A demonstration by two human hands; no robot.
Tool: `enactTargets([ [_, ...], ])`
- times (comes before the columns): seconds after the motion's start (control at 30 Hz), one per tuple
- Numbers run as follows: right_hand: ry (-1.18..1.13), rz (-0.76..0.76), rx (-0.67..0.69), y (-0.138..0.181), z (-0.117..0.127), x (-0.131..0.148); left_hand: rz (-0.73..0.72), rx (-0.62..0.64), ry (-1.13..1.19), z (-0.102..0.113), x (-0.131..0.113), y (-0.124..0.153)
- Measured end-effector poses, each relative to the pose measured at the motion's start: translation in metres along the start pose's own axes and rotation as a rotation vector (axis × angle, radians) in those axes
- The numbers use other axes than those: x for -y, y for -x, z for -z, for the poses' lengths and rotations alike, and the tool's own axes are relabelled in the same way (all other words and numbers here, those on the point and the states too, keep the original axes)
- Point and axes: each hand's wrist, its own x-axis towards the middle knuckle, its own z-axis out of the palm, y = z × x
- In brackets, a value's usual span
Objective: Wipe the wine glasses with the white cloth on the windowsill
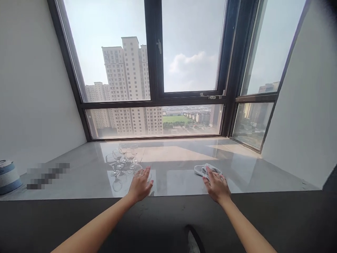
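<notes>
My left hand (140,184) is over the front of the grey sill with its fingers stretched out and the thumb apart. Just behind it is a clear wine glass (137,169), partly hidden by the fingers; whether they touch it I cannot tell. Several more stemmed wine glasses (117,159) stand upright in a group to the left and behind. My right hand (217,184) reaches onto a crumpled pale grey cloth (200,170), fingers extended over it and thumb spread. The cloth lies on the sill, partly covered by that hand.
The glossy window sill (171,182) ends in a straight front edge. A blue-and-white striped round container (9,177) stands at the far left, beside a blurred-out patch. Dark-framed windows (155,70) rise behind, with white walls on both sides.
</notes>
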Motion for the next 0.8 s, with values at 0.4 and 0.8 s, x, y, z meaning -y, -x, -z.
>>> enactTargets([
  [0.4, -0.051, -0.010, -0.023, 0.002, 0.013, 0.005, -0.012, 0.302, 0.074, -0.070, -0.118, -0.129],
  [0.8, -0.055, -0.036, 0.000, 0.000, 0.017, 0.004, 0.139, 0.480, 0.101, -0.114, -0.121, -0.222],
])
